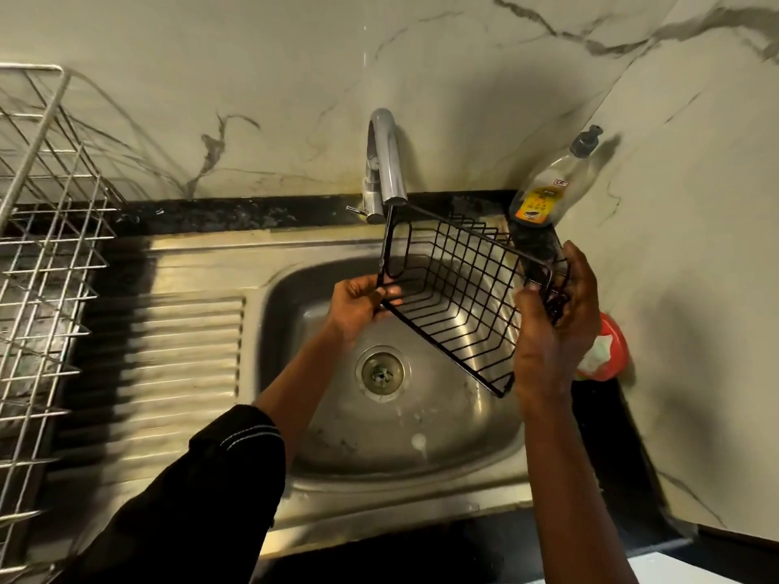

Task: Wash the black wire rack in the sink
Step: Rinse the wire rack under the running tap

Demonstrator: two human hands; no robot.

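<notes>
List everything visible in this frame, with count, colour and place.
black wire rack: one, black, held tilted over the basin, below the tap
sink: one, steel, centre
drain: one, steel, basin floor
tap: one, chrome, behind the basin
soap bottle: one, clear with yellow label and dark pump, right rear corner
dish rack: one, silver wire, far left
red-and-white item: one, right of the sink, partly hidden
left hand: one, grips the rack's left edge
right hand: one, grips the rack's right end
</notes>
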